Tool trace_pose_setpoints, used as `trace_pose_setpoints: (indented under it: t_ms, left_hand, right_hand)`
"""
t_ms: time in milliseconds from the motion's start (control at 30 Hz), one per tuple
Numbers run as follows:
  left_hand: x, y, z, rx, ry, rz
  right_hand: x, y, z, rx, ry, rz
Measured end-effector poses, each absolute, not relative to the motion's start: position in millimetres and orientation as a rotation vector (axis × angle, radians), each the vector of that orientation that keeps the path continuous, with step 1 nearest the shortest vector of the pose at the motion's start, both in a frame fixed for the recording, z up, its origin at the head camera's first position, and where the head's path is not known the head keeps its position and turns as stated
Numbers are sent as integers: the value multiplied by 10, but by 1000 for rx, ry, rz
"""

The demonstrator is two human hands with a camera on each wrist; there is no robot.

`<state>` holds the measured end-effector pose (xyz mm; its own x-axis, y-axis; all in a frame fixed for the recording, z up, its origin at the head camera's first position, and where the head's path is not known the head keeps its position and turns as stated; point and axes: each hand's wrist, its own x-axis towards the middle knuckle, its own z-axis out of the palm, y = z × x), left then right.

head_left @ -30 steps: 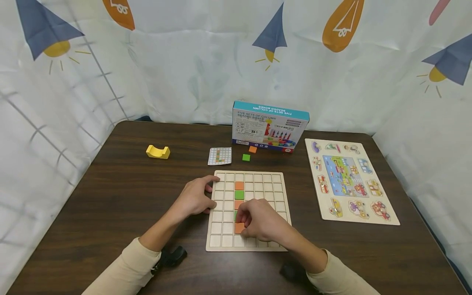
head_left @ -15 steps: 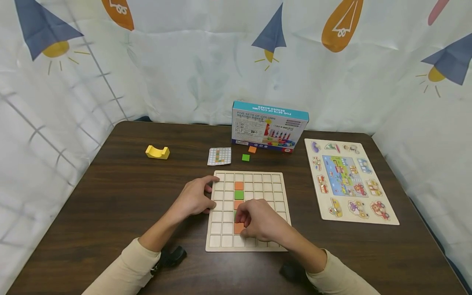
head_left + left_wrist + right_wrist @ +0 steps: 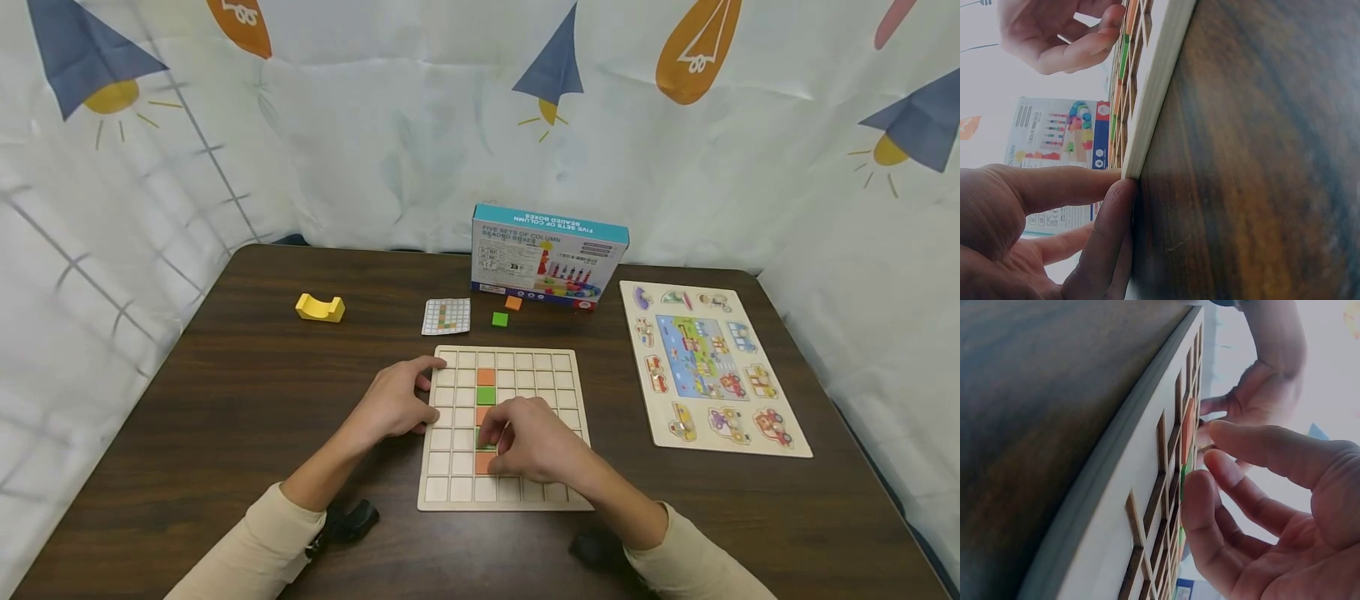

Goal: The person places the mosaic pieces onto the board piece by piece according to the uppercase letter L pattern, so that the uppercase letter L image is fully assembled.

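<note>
A wooden grid board (image 3: 525,496) lies flat on the table. Orange and green square tiles alternate down one column. My left hand (image 3: 395,400) rests at the board's left side, its thumb and forefinger touching the edge; the left wrist view shows these fingertips (image 3: 1124,187) against the rim. Over the column's lower end, my right hand (image 3: 532,442) hovers with fingers loosely bent and apart. In the right wrist view I see nothing between its fingertips (image 3: 1197,487). The lowest orange tile (image 3: 485,463) sits beside the thumb; the green tile (image 3: 486,438) above it is partly hidden.
Behind the board lie a small patterned card (image 3: 446,317), a loose green tile (image 3: 499,319) and a loose orange tile (image 3: 513,303). A box (image 3: 547,257) stands behind them. A yellow curved block (image 3: 320,308) is at left, a picture puzzle board (image 3: 705,367) at right.
My right hand's fingers have lifted slightly off the lowest orange tile, baring a bit more of the green tile above it. The left hand has stayed at the board's edge.
</note>
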<state>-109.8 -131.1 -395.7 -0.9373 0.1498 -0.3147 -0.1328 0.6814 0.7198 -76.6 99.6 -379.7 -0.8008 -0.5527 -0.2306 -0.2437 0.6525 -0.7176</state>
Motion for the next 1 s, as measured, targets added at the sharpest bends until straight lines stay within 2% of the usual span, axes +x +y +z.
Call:
trace_pose_setpoints:
  t_ms: [467, 1000]
  left_hand:
    - [-1107, -1311, -3948, 16, 2543, 1122]
    - [-1098, -1309, -3945, 15, 2544, 1130]
  right_hand:
    - [-960, 1121, -3783, -586, 2497, -970]
    - [-1429, 1299, -3688, -537, 2558, -1027]
